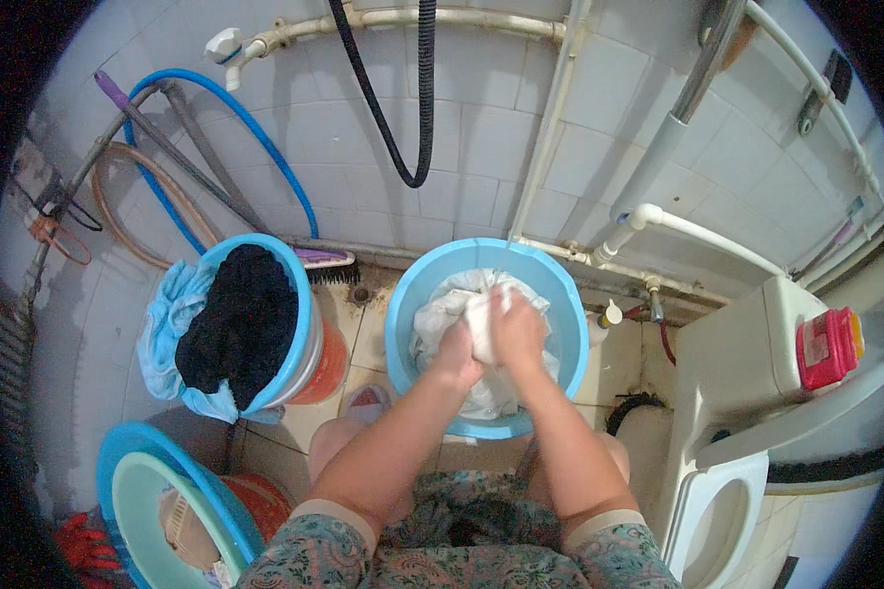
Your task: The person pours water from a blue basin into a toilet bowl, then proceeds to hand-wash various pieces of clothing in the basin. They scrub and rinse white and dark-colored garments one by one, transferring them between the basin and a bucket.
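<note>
A light blue basin (400, 346) stands on the tiled floor in front of me, with wet white cloth (454, 297) bunched inside it. Both my hands are over the middle of the basin, close together. My left hand (455, 355) is closed around a fold of the white cloth. Against the same fold, my right hand (517, 329) is closed too, its fingers a little smeared by motion. The raised part of the cloth lies between the two hands, while the rest spreads in the basin below them. What is under the cloth is hidden.
Left of the basin, a blue tub (303, 324) holds black cloth (238, 319) and light blue cloth (174, 312). Nearer stand nested basins (128, 491). A scrub brush (326, 259) lies by the wall. On the right are a bottle (609, 316) and a toilet (732, 363). A black hose (425, 108) hangs above.
</note>
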`<state>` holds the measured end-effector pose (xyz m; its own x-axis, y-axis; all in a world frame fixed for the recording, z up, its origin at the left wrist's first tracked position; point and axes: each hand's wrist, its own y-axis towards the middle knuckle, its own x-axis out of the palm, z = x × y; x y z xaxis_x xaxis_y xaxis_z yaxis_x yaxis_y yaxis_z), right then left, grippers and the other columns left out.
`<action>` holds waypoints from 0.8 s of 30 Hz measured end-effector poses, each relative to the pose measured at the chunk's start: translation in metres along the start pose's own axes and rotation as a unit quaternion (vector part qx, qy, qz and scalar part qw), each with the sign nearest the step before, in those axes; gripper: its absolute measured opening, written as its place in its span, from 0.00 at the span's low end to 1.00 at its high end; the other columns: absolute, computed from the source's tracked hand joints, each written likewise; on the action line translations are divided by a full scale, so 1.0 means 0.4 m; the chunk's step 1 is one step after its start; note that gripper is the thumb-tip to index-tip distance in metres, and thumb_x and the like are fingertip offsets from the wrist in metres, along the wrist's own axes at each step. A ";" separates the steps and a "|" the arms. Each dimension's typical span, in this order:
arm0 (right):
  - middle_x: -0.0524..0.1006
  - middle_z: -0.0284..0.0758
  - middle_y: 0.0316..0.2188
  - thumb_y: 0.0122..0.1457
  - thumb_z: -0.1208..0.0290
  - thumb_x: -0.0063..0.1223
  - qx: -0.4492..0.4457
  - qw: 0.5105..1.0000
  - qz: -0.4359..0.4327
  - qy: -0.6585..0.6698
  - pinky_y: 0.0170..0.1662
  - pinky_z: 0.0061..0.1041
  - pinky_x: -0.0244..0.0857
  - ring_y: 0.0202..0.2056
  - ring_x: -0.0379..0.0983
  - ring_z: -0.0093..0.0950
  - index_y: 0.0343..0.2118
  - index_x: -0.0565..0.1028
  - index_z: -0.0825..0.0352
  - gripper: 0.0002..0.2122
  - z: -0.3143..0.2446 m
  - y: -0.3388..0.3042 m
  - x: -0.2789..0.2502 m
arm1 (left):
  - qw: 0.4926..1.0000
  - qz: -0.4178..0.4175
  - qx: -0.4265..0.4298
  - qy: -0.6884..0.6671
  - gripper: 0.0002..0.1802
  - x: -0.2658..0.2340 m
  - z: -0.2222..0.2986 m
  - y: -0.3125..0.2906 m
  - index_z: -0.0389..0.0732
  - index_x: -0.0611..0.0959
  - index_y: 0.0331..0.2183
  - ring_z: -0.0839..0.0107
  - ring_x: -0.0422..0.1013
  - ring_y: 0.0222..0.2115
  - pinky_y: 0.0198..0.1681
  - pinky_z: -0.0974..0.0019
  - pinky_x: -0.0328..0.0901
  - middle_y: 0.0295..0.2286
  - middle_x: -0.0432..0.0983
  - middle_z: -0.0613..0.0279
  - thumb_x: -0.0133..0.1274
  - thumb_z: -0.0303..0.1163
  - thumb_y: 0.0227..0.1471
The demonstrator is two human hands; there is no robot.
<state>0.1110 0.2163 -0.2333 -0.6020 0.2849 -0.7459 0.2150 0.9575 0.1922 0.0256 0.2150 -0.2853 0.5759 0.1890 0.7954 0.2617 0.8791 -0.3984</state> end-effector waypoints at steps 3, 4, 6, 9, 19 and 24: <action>0.74 0.48 0.24 0.56 0.59 0.43 0.251 0.950 0.053 0.178 0.42 0.38 0.60 0.31 0.70 0.46 0.32 0.73 0.69 0.16 0.130 0.083 0.016 | 0.990 0.090 -0.053 0.098 0.24 0.025 0.015 -0.021 0.41 0.67 0.47 0.63 0.66 0.40 0.43 0.60 0.62 0.43 0.66 0.55 0.43 0.46 0.53; 0.73 0.49 0.28 0.56 0.60 0.43 0.223 0.962 0.072 0.143 0.42 0.38 0.61 0.35 0.70 0.45 0.35 0.72 0.68 0.15 0.166 0.089 0.020 | 0.989 0.074 -0.075 0.108 0.25 0.012 0.029 -0.016 0.40 0.66 0.48 0.63 0.65 0.41 0.43 0.61 0.62 0.44 0.65 0.55 0.43 0.44 0.53; 0.71 0.51 0.36 0.56 0.62 0.43 0.167 0.978 0.106 0.070 0.42 0.37 0.61 0.41 0.68 0.43 0.41 0.69 0.68 0.15 0.230 0.080 0.046 | 0.984 0.045 -0.121 0.127 0.25 -0.035 0.061 -0.002 0.37 0.65 0.49 0.64 0.65 0.42 0.43 0.62 0.61 0.45 0.63 0.54 0.43 0.41 0.53; 0.60 0.46 0.52 0.55 0.69 0.43 0.008 0.986 -0.018 -0.167 0.46 0.37 0.60 0.52 0.58 0.42 0.52 0.61 0.62 0.20 0.282 -0.012 0.100 | 0.994 0.047 -0.038 0.091 0.25 -0.098 0.102 0.023 0.39 0.63 0.50 0.65 0.63 0.44 0.43 0.63 0.60 0.45 0.61 0.55 0.44 0.40 0.53; 0.70 0.42 0.44 0.53 0.66 0.41 -0.040 0.852 -0.317 -0.415 0.47 0.34 0.59 0.47 0.66 0.37 0.44 0.70 0.57 0.15 0.357 -0.045 0.215 | 0.998 0.003 -0.019 0.067 0.11 0.000 0.170 -0.055 0.41 0.74 0.37 0.74 0.67 0.31 0.34 0.71 0.63 0.28 0.70 0.67 0.49 0.33 0.50; 0.75 0.45 0.34 0.54 0.60 0.43 0.111 0.969 -0.130 -0.178 0.40 0.38 0.63 0.38 0.71 0.40 0.36 0.73 0.65 0.14 0.312 -0.005 0.096 | 0.980 0.064 0.010 0.188 0.17 -0.015 0.144 -0.053 0.42 0.71 0.42 0.72 0.66 0.37 0.38 0.66 0.62 0.36 0.69 0.64 0.47 0.38 0.51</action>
<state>0.1833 0.2198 -0.3418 -0.3624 -0.0368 -0.9313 0.2761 0.9501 -0.1450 -0.0281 0.2203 -0.2553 0.8487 0.1277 0.5132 0.1554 0.8673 -0.4729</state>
